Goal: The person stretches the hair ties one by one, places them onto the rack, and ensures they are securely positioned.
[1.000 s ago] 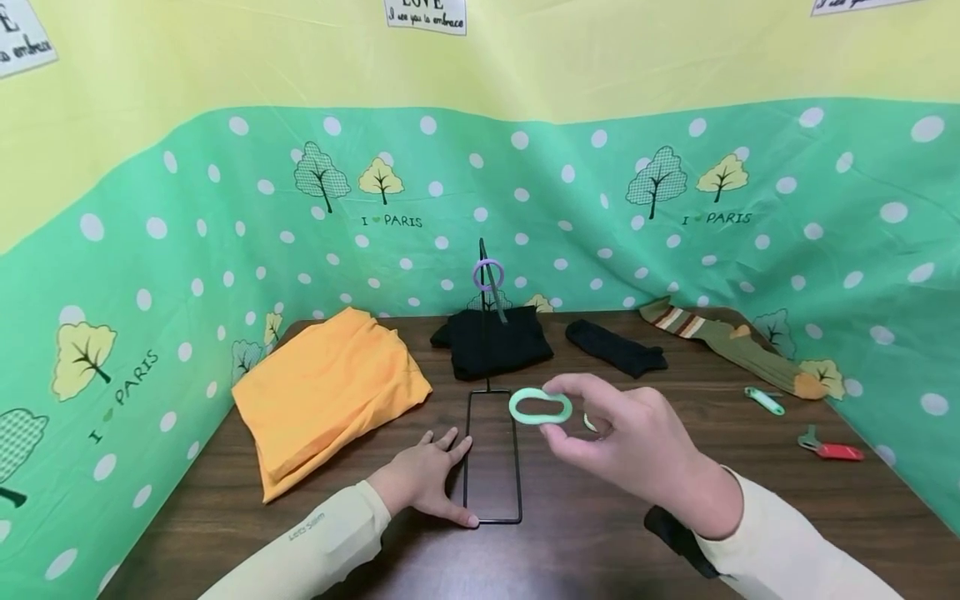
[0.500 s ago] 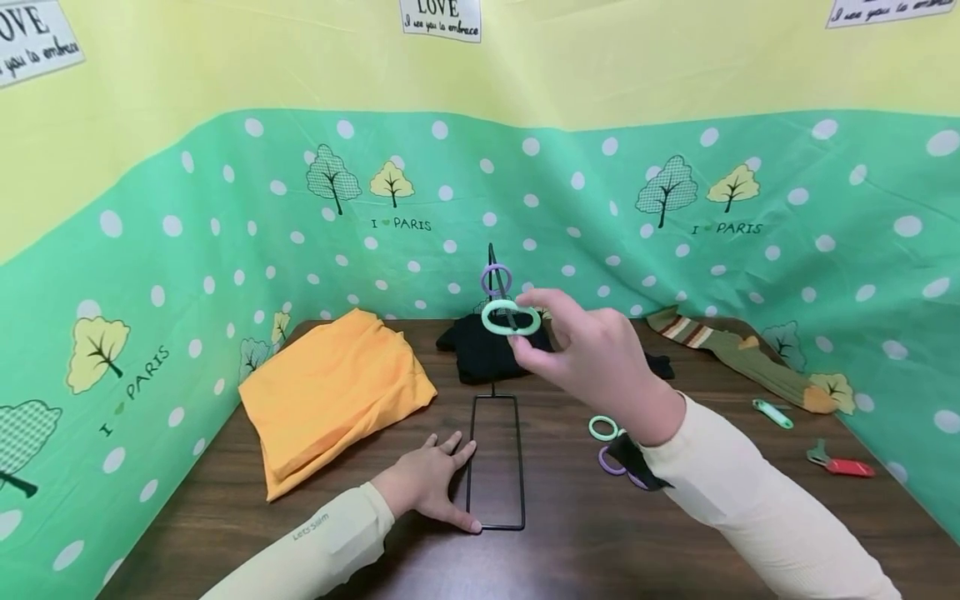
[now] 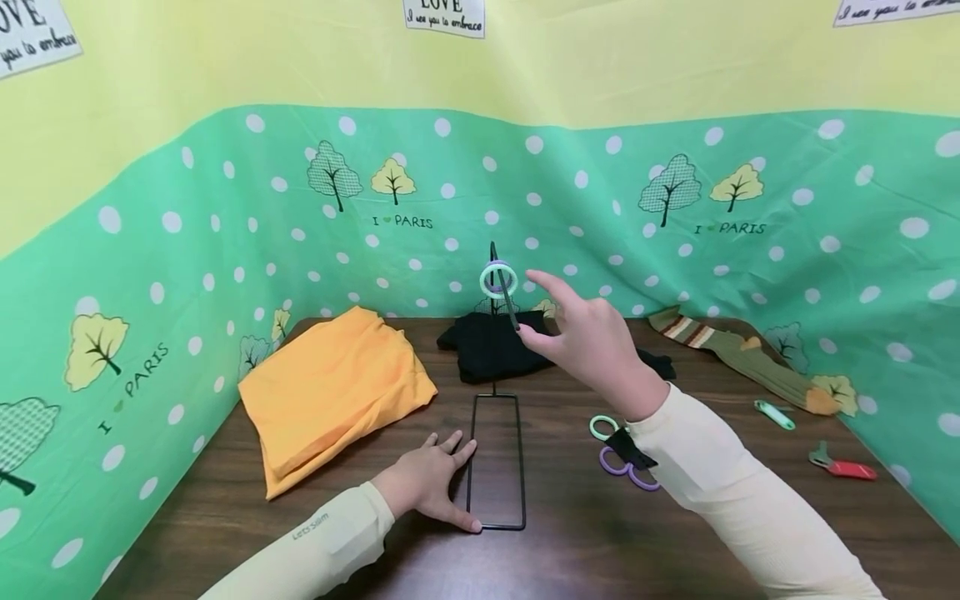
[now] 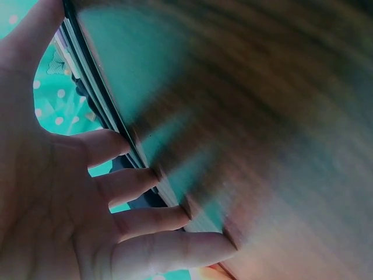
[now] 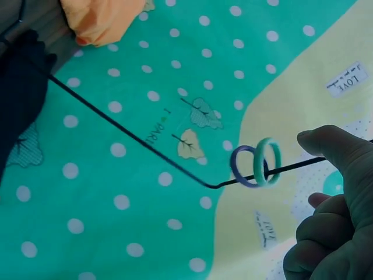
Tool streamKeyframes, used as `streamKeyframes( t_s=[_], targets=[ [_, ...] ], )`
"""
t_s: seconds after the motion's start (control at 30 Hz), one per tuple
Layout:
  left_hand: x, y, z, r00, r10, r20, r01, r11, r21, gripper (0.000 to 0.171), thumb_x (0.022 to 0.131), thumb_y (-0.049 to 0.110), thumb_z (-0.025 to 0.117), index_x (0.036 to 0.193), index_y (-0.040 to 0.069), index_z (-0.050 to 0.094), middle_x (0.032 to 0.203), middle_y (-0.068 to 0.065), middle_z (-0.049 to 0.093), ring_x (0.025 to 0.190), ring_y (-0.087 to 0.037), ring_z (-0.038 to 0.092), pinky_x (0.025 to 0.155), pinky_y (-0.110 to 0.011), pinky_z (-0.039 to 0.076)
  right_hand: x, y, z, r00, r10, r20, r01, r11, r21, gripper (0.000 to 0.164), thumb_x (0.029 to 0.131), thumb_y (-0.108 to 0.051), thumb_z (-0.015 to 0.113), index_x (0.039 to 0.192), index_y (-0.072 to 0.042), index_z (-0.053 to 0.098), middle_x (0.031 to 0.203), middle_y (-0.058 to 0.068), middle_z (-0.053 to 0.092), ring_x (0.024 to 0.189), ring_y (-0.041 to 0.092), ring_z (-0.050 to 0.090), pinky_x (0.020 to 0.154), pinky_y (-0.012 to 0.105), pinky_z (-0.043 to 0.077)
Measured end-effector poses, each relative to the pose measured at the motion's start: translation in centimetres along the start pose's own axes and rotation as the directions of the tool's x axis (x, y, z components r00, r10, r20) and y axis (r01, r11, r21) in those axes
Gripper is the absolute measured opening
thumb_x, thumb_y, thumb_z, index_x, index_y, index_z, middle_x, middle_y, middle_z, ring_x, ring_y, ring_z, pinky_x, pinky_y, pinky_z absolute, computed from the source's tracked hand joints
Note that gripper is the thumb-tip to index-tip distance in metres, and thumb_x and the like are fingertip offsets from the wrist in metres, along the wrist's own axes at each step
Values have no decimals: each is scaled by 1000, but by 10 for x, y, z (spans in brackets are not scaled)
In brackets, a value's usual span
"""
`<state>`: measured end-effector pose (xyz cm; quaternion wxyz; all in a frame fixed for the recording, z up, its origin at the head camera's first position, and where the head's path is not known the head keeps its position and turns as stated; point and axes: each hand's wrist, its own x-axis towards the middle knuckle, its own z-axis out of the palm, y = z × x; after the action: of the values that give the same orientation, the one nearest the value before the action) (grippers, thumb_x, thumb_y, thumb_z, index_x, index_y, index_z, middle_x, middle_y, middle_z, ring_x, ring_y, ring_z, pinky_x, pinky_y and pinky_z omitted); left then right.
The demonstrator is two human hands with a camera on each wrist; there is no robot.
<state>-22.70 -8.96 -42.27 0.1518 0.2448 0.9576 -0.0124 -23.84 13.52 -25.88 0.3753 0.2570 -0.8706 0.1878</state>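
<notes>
A black wire stand has a flat rectangular base on the table and a rod that bends toward me at the top. On the rod hang a mint green ring and a purple ring, side by side. My right hand is at the rod's free end, index finger and thumb spread apart, the green ring out of its grasp. Its other fingers are curled in the right wrist view. My left hand rests on the table, its thumb and fingertips against the left side of the base.
Beside the right wrist lie another mint ring and purple rings. Orange cloth lies left, folded black cloth behind the stand. An olive striped sock, a mint-handled tool and a red-handled tool lie right.
The right hand has carried the mint green ring up and forward onto the rod, beside the purple ring, and let it go. The left hand stays on the base.
</notes>
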Motion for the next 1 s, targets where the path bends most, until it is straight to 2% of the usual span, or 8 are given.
streamKeyframes(
  t_s=[0.27, 0.4, 0.53, 0.67, 0.77, 0.9, 1.0],
  targets=[
    [1, -2, 0, 1000, 8, -18, -8, 1000, 7, 114, 55, 86, 56, 148, 27, 24, 153, -5, 24, 134, -40, 31, 88, -48, 48, -26, 20, 1, 991, 119, 54, -120, 993, 15, 57, 76, -29, 74, 127, -12, 54, 45, -9, 20, 37, 4, 12, 36, 22, 16],
    [1, -2, 1, 1000, 13, -20, -13, 1000, 9, 113, 56, 86, 56, 148, 27, 24, 153, -6, 25, 134, -41, 31, 89, -48, 48, -42, 34, 4, 970, 225, 91, -226, 974, -5, 55, 77, -31, 74, 126, -14, 55, 45, -9, 21, 38, 5, 13, 37, 22, 16],
    [0, -2, 3, 1000, 14, -16, -14, 1000, 4, 114, 56, 86, 56, 148, 27, 24, 153, -6, 24, 134, -41, 31, 90, -49, 47, -59, 47, 7, 930, 328, 165, -330, 944, -21, 53, 79, -31, 72, 125, -11, 55, 45, -7, 24, 37, 7, 19, 37, 24, 20],
    [-1, -3, 4, 1000, 16, -17, -16, 1000, -5, 114, 55, 86, 56, 147, 26, 25, 153, -7, 25, 133, -42, 32, 91, -48, 46, -72, 57, 11, 885, 398, 240, -401, 915, -38, 53, 79, -31, 71, 125, -9, 56, 45, -6, 28, 38, 9, 24, 38, 25, 22],
    [0, -4, 4, 1000, 21, -21, -21, 1000, -5, 114, 55, 86, 56, 147, 26, 25, 153, -8, 25, 133, -43, 32, 91, -48, 46, -81, 63, 12, 843, 451, 292, -456, 888, -55, 55, 80, -32, 70, 127, -8, 54, 45, -5, 31, 39, 10, 27, 39, 26, 24],
    [0, -4, 4, 999, 23, -27, -23, 1000, -6, 114, 56, 85, 56, 147, 26, 25, 153, -8, 25, 133, -43, 32, 91, -48, 46, -92, 72, 14, 792, 504, 345, -515, 855, -66, 55, 81, -33, 68, 128, -8, 53, 47, -3, 37, 42, 12, 34, 41, 27, 28],
    [0, -3, 3, 999, 25, -33, -26, 1000, -9, 114, 56, 85, 57, 147, 25, 26, 153, -8, 26, 133, -42, 32, 92, -49, 45, -99, 80, 19, 770, 517, 374, -539, 841, -54, 56, 81, -33, 69, 128, -6, 53, 47, -3, 40, 42, 12, 37, 41, 28, 31]
  ],
)
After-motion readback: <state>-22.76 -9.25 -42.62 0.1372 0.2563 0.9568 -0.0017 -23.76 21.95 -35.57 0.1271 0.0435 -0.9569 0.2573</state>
